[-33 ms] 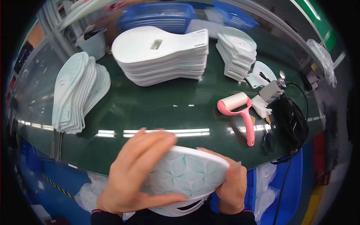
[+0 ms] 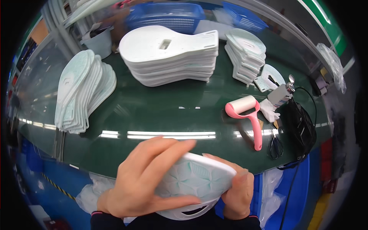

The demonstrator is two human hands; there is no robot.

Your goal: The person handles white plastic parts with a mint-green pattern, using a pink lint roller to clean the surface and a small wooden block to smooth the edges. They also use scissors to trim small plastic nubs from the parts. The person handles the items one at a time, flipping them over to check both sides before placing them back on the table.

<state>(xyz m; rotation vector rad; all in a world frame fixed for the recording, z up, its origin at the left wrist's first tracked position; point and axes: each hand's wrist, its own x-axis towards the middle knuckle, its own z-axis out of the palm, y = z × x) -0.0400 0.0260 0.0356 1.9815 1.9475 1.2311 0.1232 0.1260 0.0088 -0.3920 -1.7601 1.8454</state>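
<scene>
Patterned panel [image 2: 205, 176], one piece, is held low at the centre, just past the near edge of the green tabletop [image 2: 168, 115]; its pale green-lined face is turned up, and a white slotted rim [image 2: 199, 209] shows under its lower side. Counting from the left: one fanned stack [image 2: 71, 92] of paddle-shaped panels, one pale bucket [image 2: 100, 44], one tall middle stack [image 2: 147, 42] of white ones, and one leaning right stack [image 2: 245, 46]. Layers overlap too much for a sure count in any of the three. Two blue baskets [image 2: 165, 18] stand behind. Farther right come one pink-handled roller [image 2: 255, 126], one loose panel [image 2: 271, 71], one crumpled white tissue [image 2: 269, 109], one pair of scissors [image 2: 275, 147], one pump bottle [image 2: 279, 96] and one black bag [image 2: 301, 128].

On the left, the left hand [image 2: 142, 180] arches over the panel's left part, fingers reaching past its upper edge and thumb laid wide along the lower side; whether it grips or only rests, I cannot tell. The right hand [image 2: 237, 191] is closed around the right end, thumb on top, a finger along the far edge.

A broad green stretch shows between fanned stack and roller, below the middle stack. The bag sits close to the table's right edge, the scissors near its front edge.
</scene>
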